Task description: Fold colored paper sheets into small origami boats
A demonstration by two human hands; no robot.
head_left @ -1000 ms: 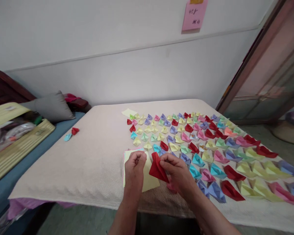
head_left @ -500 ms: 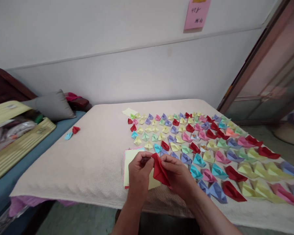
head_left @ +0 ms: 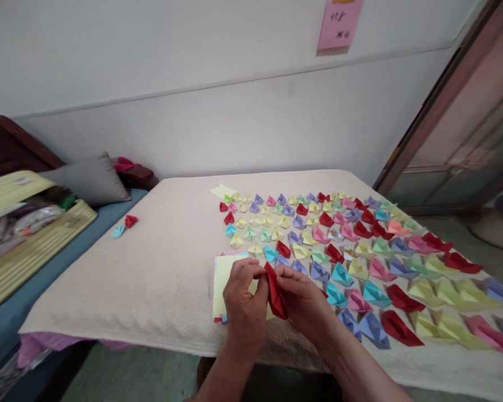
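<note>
Between my two hands, just above the near part of the table, is a folded piece of red paper [head_left: 276,295], narrow and standing nearly upright. My left hand [head_left: 247,293] pinches its upper left edge between thumb and fingers. From the other side my right hand [head_left: 299,296] grips it, thumb on top and the lower fingers hidden. Partly under my left hand lies a stack of coloured paper sheets [head_left: 220,282] with a pale yellow one on top. Rows of folded paper boats [head_left: 341,274] in many colours spread from beside my right hand to the table's right side.
A cream cloth covers the table [head_left: 159,268]. Small red and blue folded papers [head_left: 129,221] lie at its left edge. Pale yellow paper [head_left: 223,191] rests at the back. An open yellow case [head_left: 37,240] and a grey cushion [head_left: 92,181] are at left; a pink note [head_left: 339,25] hangs on the wall.
The red paper has turned and now looks narrower, its faces pressed closer together. My left hand has shifted slightly right and rolled over, its fingers nearer the paper's top.
</note>
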